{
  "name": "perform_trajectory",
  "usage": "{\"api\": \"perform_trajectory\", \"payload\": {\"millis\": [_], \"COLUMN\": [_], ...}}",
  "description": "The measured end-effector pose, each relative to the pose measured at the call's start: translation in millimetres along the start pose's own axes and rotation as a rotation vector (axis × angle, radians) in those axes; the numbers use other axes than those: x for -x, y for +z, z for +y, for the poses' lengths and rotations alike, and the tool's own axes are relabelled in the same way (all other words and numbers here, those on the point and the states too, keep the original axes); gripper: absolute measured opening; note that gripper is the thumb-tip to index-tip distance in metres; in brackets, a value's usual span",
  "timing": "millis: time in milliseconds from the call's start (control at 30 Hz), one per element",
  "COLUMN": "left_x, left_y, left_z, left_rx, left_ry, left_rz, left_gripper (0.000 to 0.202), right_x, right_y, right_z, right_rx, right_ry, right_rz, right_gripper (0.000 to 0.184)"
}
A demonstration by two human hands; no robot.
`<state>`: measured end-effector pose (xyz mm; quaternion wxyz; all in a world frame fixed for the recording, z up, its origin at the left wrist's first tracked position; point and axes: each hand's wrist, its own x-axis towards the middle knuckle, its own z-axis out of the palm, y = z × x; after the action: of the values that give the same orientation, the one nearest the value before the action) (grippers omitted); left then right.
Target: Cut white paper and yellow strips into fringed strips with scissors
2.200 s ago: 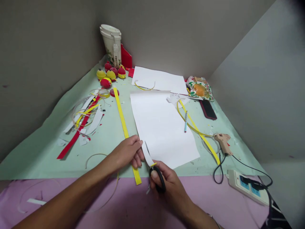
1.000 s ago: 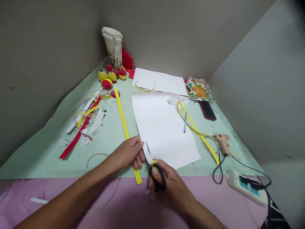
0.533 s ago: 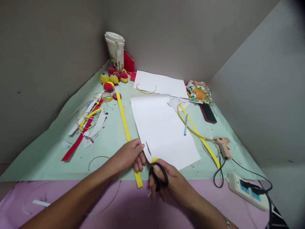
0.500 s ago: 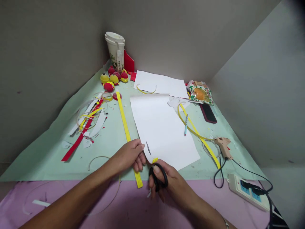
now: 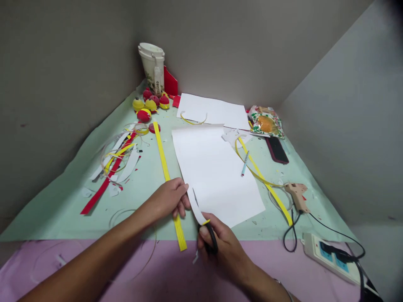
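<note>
My left hand (image 5: pixel 170 199) pinches the near left corner of a white paper sheet (image 5: pixel 214 167), holding a narrow strip that is partly cut off its left edge. Closed round black-handled scissors (image 5: pixel 210 239), my right hand (image 5: pixel 222 247) has their blades in the paper just right of the strip. A long yellow paper strip (image 5: pixel 166 176) runs under my left hand. All of this sits on a pale green sheet (image 5: pixel 63 201) laid over a pink cover (image 5: pixel 126 277).
Red, white and yellow scraps (image 5: pixel 116 161) lie at left, red-yellow balls (image 5: pixel 149 105) and a cup (image 5: pixel 153 67) at the back. A second white sheet (image 5: pixel 214 111), snack packet (image 5: pixel 267 123), phone (image 5: pixel 277 149), pen (image 5: pixel 244 163), glue gun (image 5: pixel 297 197) and power strip (image 5: pixel 333 256) sit right.
The scissor handles have closed and the cut in the paper reaches a little farther up. The left hand still pinches the strip; the view shifted slightly.
</note>
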<state>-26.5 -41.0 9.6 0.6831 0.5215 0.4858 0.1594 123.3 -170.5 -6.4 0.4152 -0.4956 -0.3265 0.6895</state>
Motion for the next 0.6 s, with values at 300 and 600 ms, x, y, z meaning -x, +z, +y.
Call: {"api": "perform_trajectory", "payload": {"millis": [300,600], "left_x": [-7.4,-4.8], "left_y": [-1.1,-0.7], "left_z": [0.9,-1.3], "left_rx": [-0.005,0.002], "left_ry": [-0.012,-0.001], "left_rz": [-0.026,-0.028], "left_gripper": [0.025,0.021], "right_x": [0.2,0.5], "right_y": [0.4,-3.1], "right_z": [-4.2,-3.1], "right_rx": [0.052,0.108], "right_ry": [-0.003,-0.040], "right_rz": [0.027,0.023], "right_gripper": [0.039,0.031]}}
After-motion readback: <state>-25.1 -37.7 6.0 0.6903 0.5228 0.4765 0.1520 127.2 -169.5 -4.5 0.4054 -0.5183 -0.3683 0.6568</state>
